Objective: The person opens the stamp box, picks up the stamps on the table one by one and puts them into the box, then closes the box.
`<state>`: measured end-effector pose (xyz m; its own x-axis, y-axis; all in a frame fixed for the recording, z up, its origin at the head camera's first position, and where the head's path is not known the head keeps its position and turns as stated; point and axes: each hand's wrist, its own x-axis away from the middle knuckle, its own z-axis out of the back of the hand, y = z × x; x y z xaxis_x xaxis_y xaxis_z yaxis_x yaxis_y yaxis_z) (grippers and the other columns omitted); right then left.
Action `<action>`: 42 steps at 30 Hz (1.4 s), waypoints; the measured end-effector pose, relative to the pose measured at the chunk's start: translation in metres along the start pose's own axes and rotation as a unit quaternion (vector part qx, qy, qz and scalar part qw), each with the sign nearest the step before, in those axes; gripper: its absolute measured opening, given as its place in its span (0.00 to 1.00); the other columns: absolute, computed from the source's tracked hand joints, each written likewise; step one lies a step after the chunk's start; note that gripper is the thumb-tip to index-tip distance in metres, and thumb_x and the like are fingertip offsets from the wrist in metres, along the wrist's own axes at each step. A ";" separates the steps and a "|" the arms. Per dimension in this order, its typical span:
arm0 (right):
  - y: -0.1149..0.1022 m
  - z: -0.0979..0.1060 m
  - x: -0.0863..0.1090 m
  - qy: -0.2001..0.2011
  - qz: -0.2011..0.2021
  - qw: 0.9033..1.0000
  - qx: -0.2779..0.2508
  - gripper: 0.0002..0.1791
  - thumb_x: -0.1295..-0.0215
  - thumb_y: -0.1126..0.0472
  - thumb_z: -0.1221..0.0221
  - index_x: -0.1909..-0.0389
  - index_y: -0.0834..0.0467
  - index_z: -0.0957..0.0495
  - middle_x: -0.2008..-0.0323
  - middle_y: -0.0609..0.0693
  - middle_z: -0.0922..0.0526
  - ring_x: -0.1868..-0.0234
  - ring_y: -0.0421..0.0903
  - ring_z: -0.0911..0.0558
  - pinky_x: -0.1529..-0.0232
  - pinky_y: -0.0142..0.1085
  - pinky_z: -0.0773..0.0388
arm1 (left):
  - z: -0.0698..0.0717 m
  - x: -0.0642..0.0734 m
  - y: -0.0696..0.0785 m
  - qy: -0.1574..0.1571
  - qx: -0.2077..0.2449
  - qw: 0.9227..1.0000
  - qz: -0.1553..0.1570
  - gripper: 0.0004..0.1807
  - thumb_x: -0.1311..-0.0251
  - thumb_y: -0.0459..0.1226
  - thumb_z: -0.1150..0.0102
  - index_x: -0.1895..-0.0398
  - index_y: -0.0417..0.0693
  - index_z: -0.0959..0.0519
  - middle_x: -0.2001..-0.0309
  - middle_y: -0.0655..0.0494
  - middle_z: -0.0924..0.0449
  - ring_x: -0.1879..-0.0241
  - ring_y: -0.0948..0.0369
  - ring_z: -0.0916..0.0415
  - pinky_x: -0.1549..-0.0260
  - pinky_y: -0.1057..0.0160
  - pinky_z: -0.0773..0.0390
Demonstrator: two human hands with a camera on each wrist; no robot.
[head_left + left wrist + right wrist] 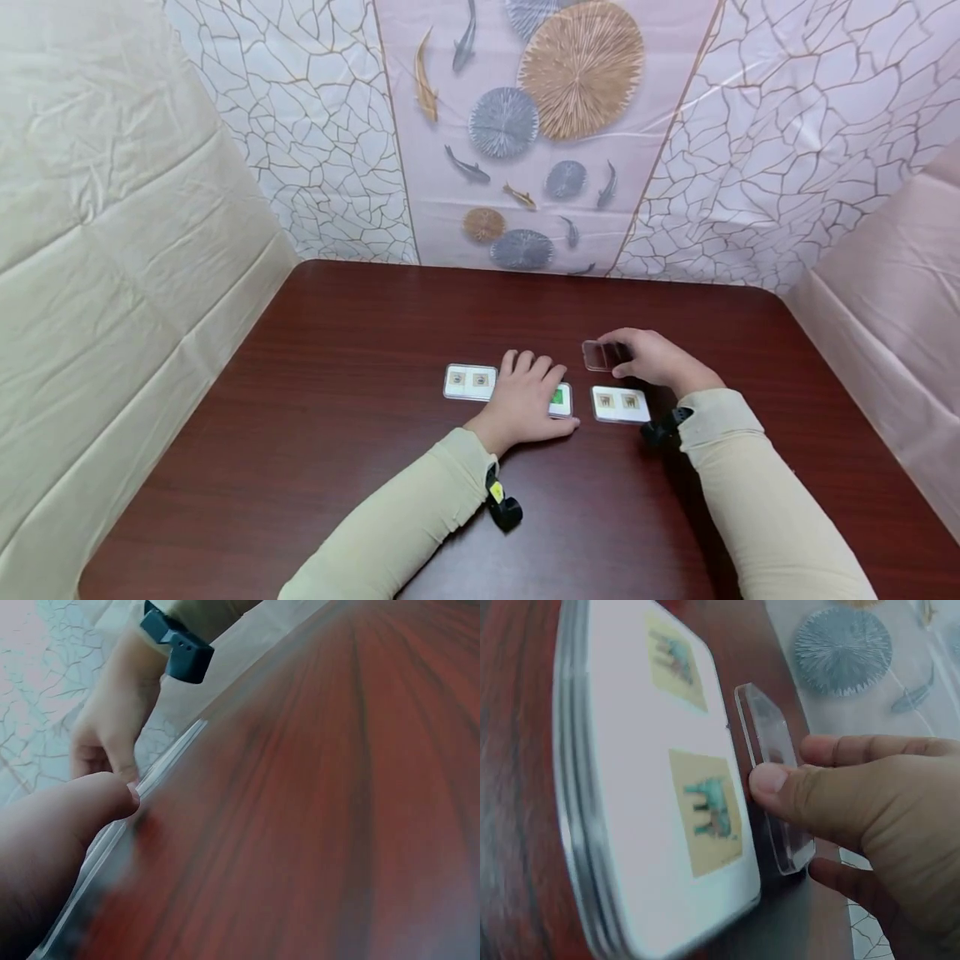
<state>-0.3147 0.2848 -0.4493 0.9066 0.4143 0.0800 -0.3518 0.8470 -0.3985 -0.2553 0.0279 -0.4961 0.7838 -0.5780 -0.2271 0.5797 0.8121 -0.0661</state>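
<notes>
My right hand [652,358] pinches a clear plastic case lid [596,356] between thumb and fingers, beyond a flat clear case with two tan animal stamps [620,404]. In the right wrist view the lid [769,735] stands tilted, the thumb on its near face. My left hand [525,400] rests with fingers spread over a case with a green picture [561,400], covering most of it. Its thumb lies along the near edge of that case, as the left wrist view shows. Another white case with two small stamps [469,382] lies just left of the left hand.
The dark red wooden table [337,467] has a fabric backdrop [510,208] with fish and round motifs behind it. Pale cloth panels flank both sides. Each wrist wears a small black camera, the left one [506,508] close over the table.
</notes>
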 end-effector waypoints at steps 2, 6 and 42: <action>0.001 0.001 0.001 0.001 0.013 1.000 0.018 0.27 0.40 0.68 0.31 0.38 0.64 0.24 0.41 0.63 0.22 0.41 0.61 0.23 0.43 0.58 0.26 | 0.001 -0.004 0.007 -0.008 0.006 1.000 0.003 0.45 0.44 0.75 0.55 0.31 0.60 0.31 0.38 0.62 0.32 0.38 0.55 0.40 0.34 0.45 0.48; 0.002 0.004 0.006 0.000 0.041 0.998 0.041 0.24 0.38 0.64 0.32 0.41 0.65 0.21 0.40 0.63 0.22 0.39 0.61 0.23 0.41 0.58 0.27 | 0.002 -0.009 0.018 -0.021 0.014 1.000 0.013 0.45 0.44 0.75 0.56 0.31 0.59 0.30 0.38 0.62 0.31 0.38 0.56 0.40 0.33 0.45 0.48; -0.017 -0.006 0.065 -0.003 0.127 0.991 0.037 0.20 0.45 0.62 0.28 0.50 0.55 0.16 0.46 0.52 0.18 0.50 0.50 0.19 0.50 0.48 0.23 | -0.001 -0.020 0.037 0.001 0.024 1.000 0.013 0.35 0.44 0.71 0.48 0.35 0.72 0.27 0.45 0.57 0.30 0.41 0.54 0.38 0.35 0.44 0.47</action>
<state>-0.2486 0.2955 -0.4424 0.7854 0.6189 -0.0095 -0.5850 0.7371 -0.3382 -0.2500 0.0702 -0.4951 0.7985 -0.5564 -0.2297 0.5689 0.8223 -0.0137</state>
